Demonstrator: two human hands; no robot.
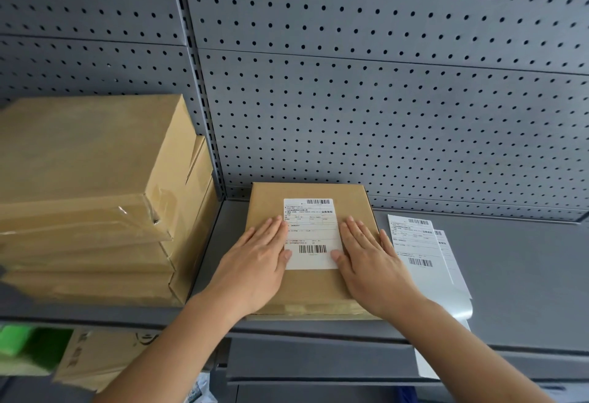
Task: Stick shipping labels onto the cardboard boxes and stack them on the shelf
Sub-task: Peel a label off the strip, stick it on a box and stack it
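Field note, lower centre of frame: one flat cardboard box point(267, 203) lies on the grey shelf point(516, 278), its far edge near the pegboard back point(382, 109). A white shipping label point(310, 232) sits on its top face. Our left hand point(255, 262) and right hand point(371, 264) both lie flat with fingers straight, grasping nothing, and press on the label's side edges and the cardboard beside them. We judge this to be the smoothing step. It goes best if we stroke from the label's middle outward, then rub down the corners and the near edge (bubbles tend to hide there), with even weight so the box does not slide. The label stands portrait: its long axis runs up and down the frame, squared to the box sides, print upright to us. The box looks nearly square, so we cannot call its long axis. Spare labels point(414, 243) lie just right of the box. A stack of boxes point(95, 160) fills the left of the frame.
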